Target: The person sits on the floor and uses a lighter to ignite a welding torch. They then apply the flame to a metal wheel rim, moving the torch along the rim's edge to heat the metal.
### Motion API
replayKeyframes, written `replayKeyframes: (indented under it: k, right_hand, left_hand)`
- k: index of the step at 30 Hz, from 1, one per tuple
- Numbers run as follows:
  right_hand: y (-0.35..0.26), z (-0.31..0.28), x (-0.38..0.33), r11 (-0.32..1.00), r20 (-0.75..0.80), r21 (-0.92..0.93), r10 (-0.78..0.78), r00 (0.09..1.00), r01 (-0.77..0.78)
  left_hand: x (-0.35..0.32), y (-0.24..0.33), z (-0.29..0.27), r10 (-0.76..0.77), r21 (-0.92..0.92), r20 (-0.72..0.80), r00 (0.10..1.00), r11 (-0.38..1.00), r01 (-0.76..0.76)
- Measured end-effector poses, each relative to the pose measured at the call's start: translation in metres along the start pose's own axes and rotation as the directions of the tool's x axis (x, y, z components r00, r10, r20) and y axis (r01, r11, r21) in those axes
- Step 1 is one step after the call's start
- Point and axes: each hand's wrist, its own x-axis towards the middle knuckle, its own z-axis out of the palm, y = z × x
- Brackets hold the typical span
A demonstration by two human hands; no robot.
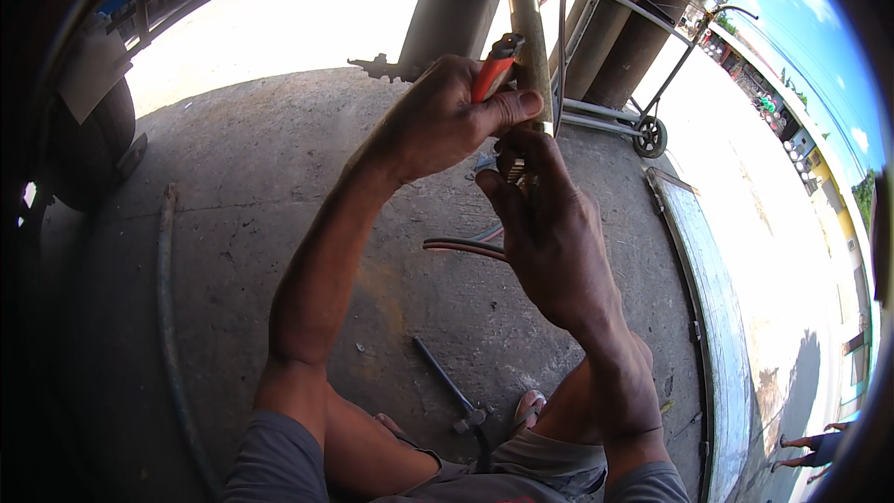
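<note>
My left hand is closed around a red lighter with a black top. Its thumb lies against the brass-coloured gas torch. My right hand grips the torch lower down, with finger and thumb by its ridged brass fitting. The torch's tube points away from me to the upper edge, where its tip is out of view. Beside it, an orange glow shows on a tall dark metal part. Below my hands hang dark and reddish hoses.
Gas cylinders stand on a wheeled cart at the far right. A hammer lies between my feet. A long pipe is on the concrete at left, near a tyre. A long pale panel lies right; another person is beyond.
</note>
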Motion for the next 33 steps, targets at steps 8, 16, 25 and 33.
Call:
replayKeyframes:
  k: [8,16,25,33]
  right_hand:
    - [-0.005,-0.003,-0.002,0.999,0.013,0.021,0.037,0.999,-0.038]
    - [-0.010,-0.001,0.000,0.999,-0.003,0.022,0.024,1.000,-0.024]
    - [-0.015,-0.004,-0.001,0.999,0.010,0.016,0.049,0.999,-0.050]
    - [-0.013,-0.001,0.001,0.990,-0.027,-0.039,-0.138,0.990,0.137]
  left_hand:
    - [0.001,0.002,-0.001,-0.031,0.003,0.039,0.999,1.000,0.031]
    - [0.000,0.004,0.000,0.001,-0.031,-0.003,1.000,1.000,-0.001]
    - [-0.002,0.016,-0.003,-0.016,-0.034,0.022,1.000,0.999,0.017]
    - [-0.001,0.016,-0.005,-0.026,-0.060,0.050,0.998,0.998,0.029]
